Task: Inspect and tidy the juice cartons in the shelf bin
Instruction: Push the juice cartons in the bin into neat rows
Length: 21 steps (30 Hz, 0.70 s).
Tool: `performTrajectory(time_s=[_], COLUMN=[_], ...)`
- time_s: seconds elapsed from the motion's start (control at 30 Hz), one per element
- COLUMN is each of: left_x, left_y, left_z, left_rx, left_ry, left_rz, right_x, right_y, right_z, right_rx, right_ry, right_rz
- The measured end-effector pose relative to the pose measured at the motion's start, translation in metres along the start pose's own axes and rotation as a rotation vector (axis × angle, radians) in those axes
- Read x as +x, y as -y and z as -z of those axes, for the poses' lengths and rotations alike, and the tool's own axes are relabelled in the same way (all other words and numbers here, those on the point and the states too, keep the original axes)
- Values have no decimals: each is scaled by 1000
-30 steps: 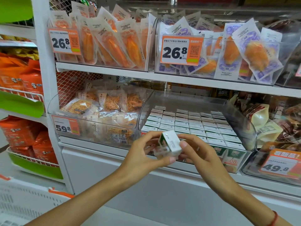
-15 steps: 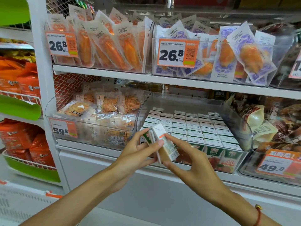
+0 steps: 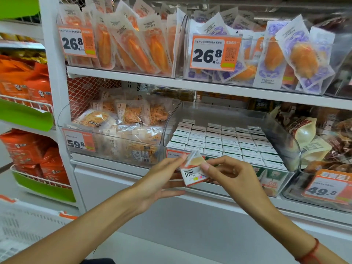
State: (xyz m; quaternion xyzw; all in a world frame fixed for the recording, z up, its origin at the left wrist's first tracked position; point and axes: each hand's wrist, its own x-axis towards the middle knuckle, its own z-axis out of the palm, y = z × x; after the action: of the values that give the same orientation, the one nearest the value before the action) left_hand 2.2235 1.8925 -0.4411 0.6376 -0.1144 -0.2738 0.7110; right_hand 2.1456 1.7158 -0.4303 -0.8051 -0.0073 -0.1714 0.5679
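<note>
You hold one juice carton (image 3: 192, 173) between both hands, left hand (image 3: 162, 180) and right hand (image 3: 231, 173) pinching it, just before the shelf bin (image 3: 282, 130); inspection seems underway, and returning it remains.

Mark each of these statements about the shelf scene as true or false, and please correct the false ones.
1. Both hands hold one juice carton in front of the clear bin. True: left hand and right hand pinch it.
2. The bin is nearly empty. False: rows of cartons fill most of it.
3. The price tag above the bin reads 26.8. True.
4. The held carton stands inside the bin. False: it is held outside, in front of the bin.
5. A red cord circles the left wrist. False: it is on the right wrist.
</note>
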Motion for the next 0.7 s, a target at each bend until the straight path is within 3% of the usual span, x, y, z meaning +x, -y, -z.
performTrajectory(time_s=[0.2, 0.4, 0.57, 0.7], left_x=[0, 1, 4, 1], left_y=[-1, -1, 0, 0], left_z=[4, 1, -2, -9], left_rx=[-89, -105, -54, 20], left_ry=[41, 9, -66, -69], left_rz=[122, 129, -197, -410], right_x=[5, 3, 3, 4], right_y=[3, 3, 2, -1], right_z=[1, 5, 7, 3], right_rx=[176, 209, 350, 306], right_ry=[-22, 16, 138, 38], right_rz=[-293, -341, -336, -236])
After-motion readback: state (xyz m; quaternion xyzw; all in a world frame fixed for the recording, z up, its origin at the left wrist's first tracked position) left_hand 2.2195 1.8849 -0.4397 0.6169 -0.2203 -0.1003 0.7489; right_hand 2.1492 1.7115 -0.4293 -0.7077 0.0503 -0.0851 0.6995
